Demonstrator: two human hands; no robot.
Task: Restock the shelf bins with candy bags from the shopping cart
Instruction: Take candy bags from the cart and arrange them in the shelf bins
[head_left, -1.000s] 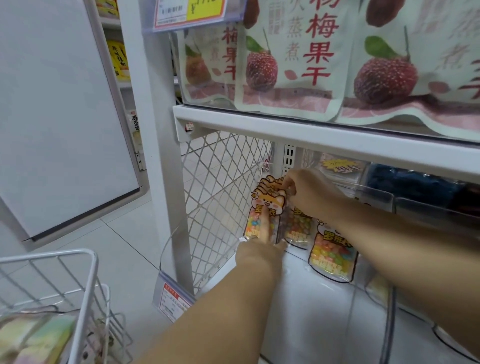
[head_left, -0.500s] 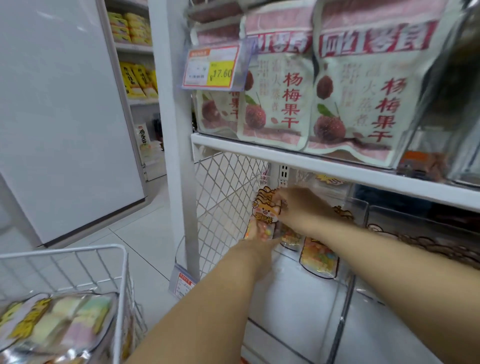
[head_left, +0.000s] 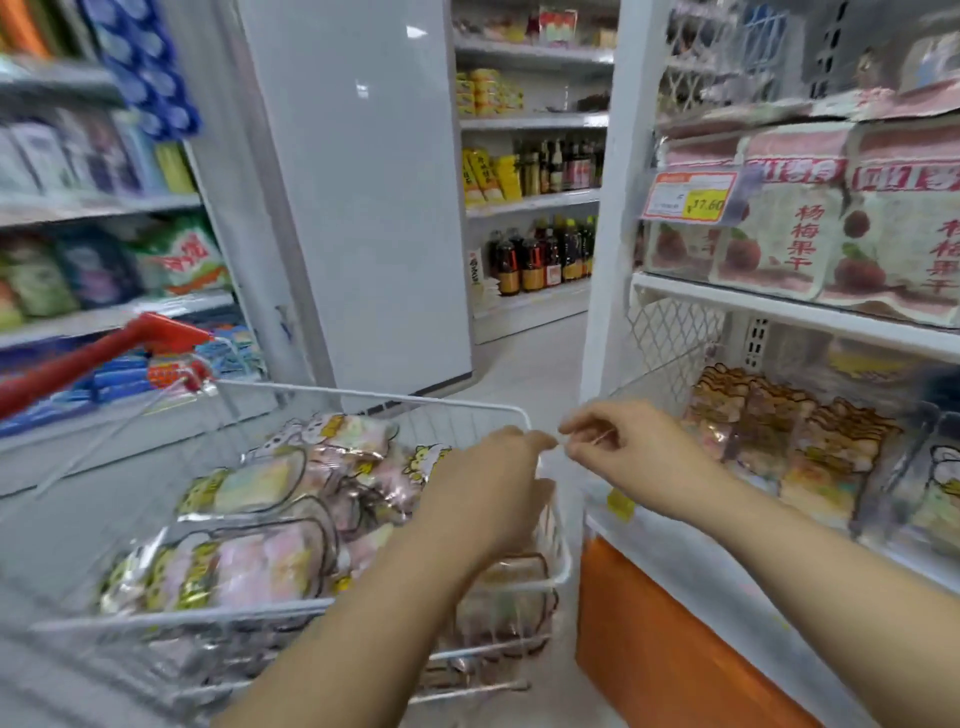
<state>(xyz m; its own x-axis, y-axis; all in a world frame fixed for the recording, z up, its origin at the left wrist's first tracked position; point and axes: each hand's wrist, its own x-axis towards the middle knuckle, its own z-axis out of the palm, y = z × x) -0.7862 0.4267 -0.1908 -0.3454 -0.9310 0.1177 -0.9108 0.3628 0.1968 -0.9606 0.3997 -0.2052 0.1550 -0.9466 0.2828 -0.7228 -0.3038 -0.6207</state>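
While candy bags (head_left: 244, 566) lie flat, lengthwise across cart (head_left: 363, 397), left hand (head_left: 488, 493), right hand (head_left: 623, 447) loose, empty.

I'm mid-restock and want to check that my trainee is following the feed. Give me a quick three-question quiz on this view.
1. True or false: the shopping cart is empty.
2. The cart's handle is: A red, B blue, C green.
3. Fill in: the shelved candy bags sit on the person's ___ side.
Key: 1 false; 2 A; 3 right.
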